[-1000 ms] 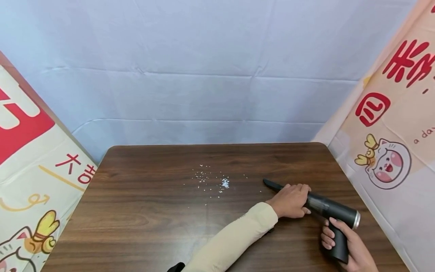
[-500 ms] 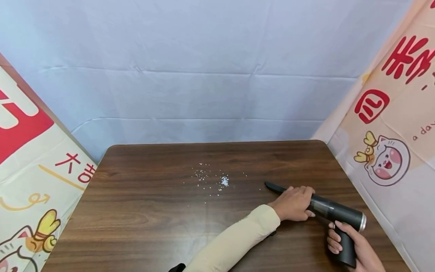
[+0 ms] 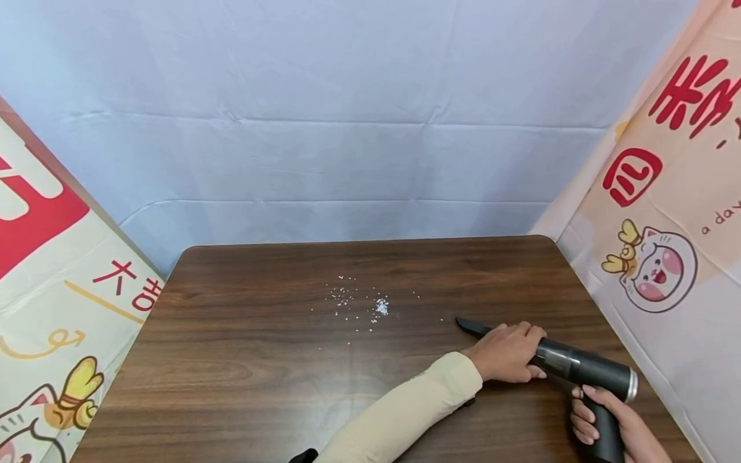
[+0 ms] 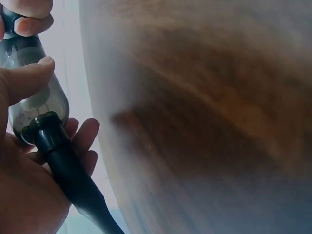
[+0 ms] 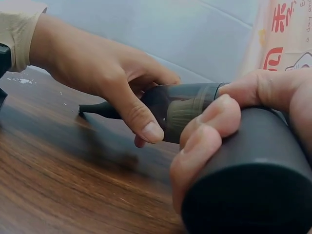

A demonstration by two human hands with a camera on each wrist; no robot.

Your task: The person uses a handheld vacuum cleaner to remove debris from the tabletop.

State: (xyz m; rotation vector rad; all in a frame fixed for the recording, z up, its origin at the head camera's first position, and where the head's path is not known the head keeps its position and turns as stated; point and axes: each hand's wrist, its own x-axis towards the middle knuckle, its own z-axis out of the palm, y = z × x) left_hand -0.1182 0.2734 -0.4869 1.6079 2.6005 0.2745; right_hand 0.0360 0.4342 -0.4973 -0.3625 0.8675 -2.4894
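A black handheld vacuum cleaner [image 3: 599, 372] slants over the right part of the brown wooden table [image 3: 243, 373]. My left hand [image 3: 509, 352] grips its front section; in the left wrist view the thumb lies across the clear dust cup [image 4: 57, 100], with fingers on the far side. From that cup extends a narrow black nozzle [image 4: 73, 175], its tip low over the wood in the right wrist view. The right hand [image 3: 633, 427] is wrapped around the handle [image 5: 248, 151], thumb near its top. White grains [image 3: 381, 307] lie left of the nozzle tip, some heaped, others scattered.
A pale cloth backdrop [image 3: 324, 161] hangs behind the table's far edge. Printed banners with red characters and cartoon cats flank it, one on the left [image 3: 52, 308] and one on the right [image 3: 654, 257]. My left forearm in a cream sleeve [image 3: 411, 405] crosses the front of the table.
Both hands have drawn the vacuum cleaner rightward and nearer to me, so its nozzle tip sits farther from the grain heap. The hold of each hand looks the same; the grains stay put.
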